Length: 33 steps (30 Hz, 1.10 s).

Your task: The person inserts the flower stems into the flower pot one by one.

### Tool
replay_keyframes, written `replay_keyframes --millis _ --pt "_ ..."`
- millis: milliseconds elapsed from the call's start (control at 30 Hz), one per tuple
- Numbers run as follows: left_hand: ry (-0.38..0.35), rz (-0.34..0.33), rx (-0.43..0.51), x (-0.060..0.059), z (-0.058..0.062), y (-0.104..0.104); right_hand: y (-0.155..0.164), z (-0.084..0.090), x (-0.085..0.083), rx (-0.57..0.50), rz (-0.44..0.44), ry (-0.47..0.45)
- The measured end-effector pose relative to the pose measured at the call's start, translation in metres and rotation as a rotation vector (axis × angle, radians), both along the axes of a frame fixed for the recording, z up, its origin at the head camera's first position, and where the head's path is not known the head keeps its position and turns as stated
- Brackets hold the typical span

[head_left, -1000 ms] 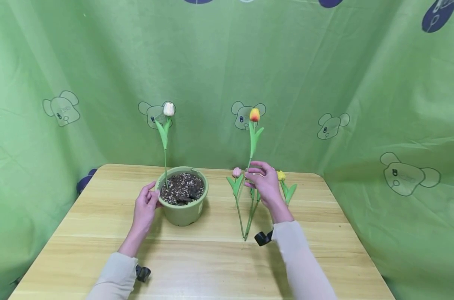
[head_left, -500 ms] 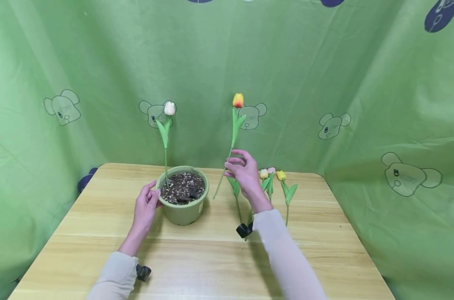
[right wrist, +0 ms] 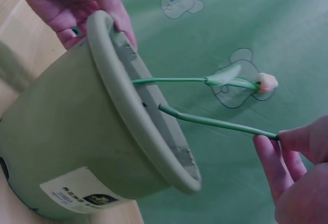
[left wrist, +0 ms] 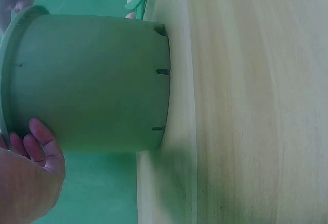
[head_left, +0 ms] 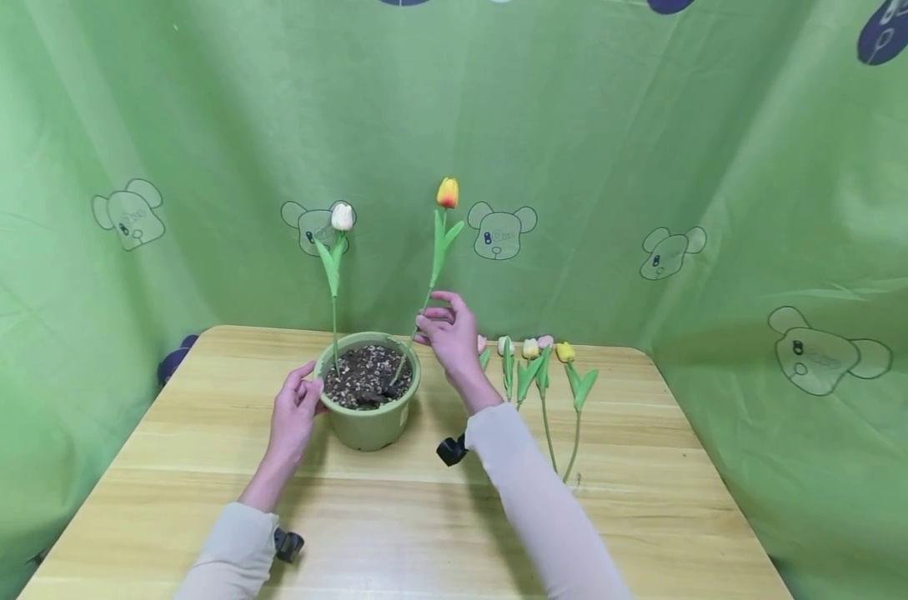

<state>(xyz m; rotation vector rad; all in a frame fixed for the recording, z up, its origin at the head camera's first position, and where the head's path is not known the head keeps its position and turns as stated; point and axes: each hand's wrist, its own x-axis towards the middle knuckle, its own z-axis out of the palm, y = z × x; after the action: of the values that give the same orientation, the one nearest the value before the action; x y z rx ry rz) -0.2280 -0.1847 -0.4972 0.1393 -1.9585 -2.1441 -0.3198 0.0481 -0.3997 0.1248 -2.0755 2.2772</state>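
Note:
A green flower pot [head_left: 367,400] filled with soil and pebbles stands on the wooden table [head_left: 393,508]. A white tulip [head_left: 340,217] is planted upright in it. My left hand [head_left: 296,408] grips the pot's left rim, as the left wrist view shows with fingers [left wrist: 38,144] on the pot [left wrist: 92,80]. My right hand [head_left: 444,327] pinches the stem of an orange-and-yellow tulip [head_left: 447,192], whose lower end reaches into the pot's soil. In the right wrist view the stem [right wrist: 215,122] runs from my fingertips [right wrist: 292,139] over the pot's rim [right wrist: 138,111].
Several more tulips [head_left: 544,367] lie side by side on the table to the right of the pot. A green cloth with cartoon bear prints [head_left: 649,167] hangs behind and at both sides. Black wrist camera mounts [head_left: 450,450] sit on my sleeves.
My right hand has carried the orange tulip leftwards from above the lying tulips to the pot, and its stem end now sits in the soil. The left hand stays on the rim.

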Motion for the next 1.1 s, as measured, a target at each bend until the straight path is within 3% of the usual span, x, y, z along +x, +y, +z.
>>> replay_keyframes --millis 467,1100 --pt "-0.022 0.015 -0.02 0.004 0.0 -0.005 -0.042 -0.011 -0.006 0.036 -0.021 0.122" --pt "-0.012 0.002 -0.001 0.0 -0.001 0.0 -0.063 -0.031 -0.019 0.143 -0.101 0.328"
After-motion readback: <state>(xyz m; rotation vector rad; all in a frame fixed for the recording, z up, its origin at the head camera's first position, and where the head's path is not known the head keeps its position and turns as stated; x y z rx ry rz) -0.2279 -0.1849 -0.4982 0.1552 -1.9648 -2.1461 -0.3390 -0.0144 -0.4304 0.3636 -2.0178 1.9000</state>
